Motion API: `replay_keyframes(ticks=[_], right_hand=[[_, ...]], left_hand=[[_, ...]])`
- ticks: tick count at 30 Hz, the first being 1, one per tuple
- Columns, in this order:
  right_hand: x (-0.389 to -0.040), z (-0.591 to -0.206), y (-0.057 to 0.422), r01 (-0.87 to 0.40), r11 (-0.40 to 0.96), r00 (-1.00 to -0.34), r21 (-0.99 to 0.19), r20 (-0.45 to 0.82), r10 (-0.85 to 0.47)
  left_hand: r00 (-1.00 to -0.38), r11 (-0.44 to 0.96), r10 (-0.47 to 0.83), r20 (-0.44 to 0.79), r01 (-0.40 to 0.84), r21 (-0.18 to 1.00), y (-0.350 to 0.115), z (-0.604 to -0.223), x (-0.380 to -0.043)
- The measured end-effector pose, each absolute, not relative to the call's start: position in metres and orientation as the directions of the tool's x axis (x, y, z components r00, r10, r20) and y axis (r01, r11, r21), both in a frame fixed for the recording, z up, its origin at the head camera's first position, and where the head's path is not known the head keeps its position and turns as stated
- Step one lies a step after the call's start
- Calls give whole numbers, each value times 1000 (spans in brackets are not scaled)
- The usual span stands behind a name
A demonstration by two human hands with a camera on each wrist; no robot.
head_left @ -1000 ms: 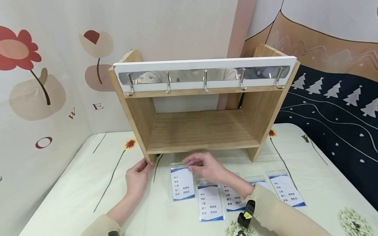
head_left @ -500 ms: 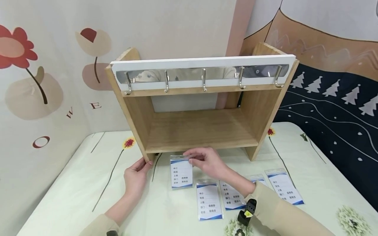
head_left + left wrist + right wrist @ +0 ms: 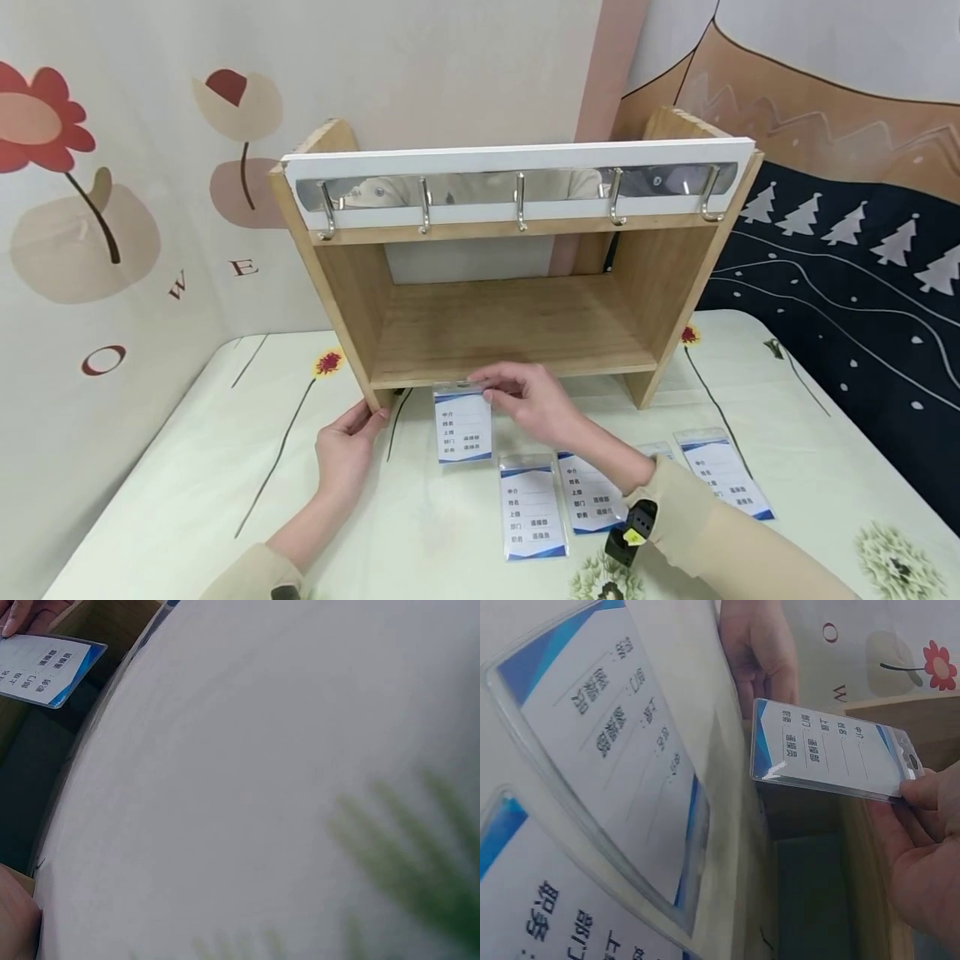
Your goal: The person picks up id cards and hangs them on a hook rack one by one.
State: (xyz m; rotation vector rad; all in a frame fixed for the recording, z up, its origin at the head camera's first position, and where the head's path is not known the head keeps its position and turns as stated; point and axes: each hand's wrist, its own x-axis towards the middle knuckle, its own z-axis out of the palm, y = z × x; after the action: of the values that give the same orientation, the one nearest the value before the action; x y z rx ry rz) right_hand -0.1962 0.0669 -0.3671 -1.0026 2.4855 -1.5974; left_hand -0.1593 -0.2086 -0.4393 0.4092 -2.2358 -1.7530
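My right hand (image 3: 536, 404) pinches a clear-sleeved name badge (image 3: 462, 425) by its top right corner, near the slot. The badge hangs upright off the tabletop, just in front of the lower board of a wooden shelf (image 3: 510, 325). In the right wrist view, thumb and fingers hold the slotted end of that badge (image 3: 825, 750). My left hand (image 3: 348, 454) grips the foot of the shelf's left side panel, thumb in front; some of its fingers are hidden. Along the shelf's top front runs a white rail (image 3: 517, 152) with several metal hooks (image 3: 521, 204).
Several more badges lie on the table: one (image 3: 532, 510) in front of the right hand, one (image 3: 591, 493) partly under the forearm, and one (image 3: 724, 475) at the right. A pale flowered cloth (image 3: 420, 542) covers the table. Printed curtains (image 3: 480, 75) stand behind.
My right hand has lifted the badge off the table, up and away toward the shelf's lower board. The left hand stays at the shelf's foot.
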Motion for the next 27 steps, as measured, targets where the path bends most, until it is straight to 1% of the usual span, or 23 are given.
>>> replay_keyframes(ticks=[12, 19, 27], right_hand=[[-199, -360, 67, -533, 238, -791, -812, 379, -481], [-203, -353, 65, -590, 193, -759, -784, 456, -466], [-209, -345, 63, -636, 214, -736, -741, 500, -457]], left_hand=[[-926, 212, -374, 40, -43, 976, -209, -440, -159], [-929, 197, -369, 34, -42, 980, -210, -441, -160], [-929, 205, -367, 41, -38, 978, -210, -442, -160]])
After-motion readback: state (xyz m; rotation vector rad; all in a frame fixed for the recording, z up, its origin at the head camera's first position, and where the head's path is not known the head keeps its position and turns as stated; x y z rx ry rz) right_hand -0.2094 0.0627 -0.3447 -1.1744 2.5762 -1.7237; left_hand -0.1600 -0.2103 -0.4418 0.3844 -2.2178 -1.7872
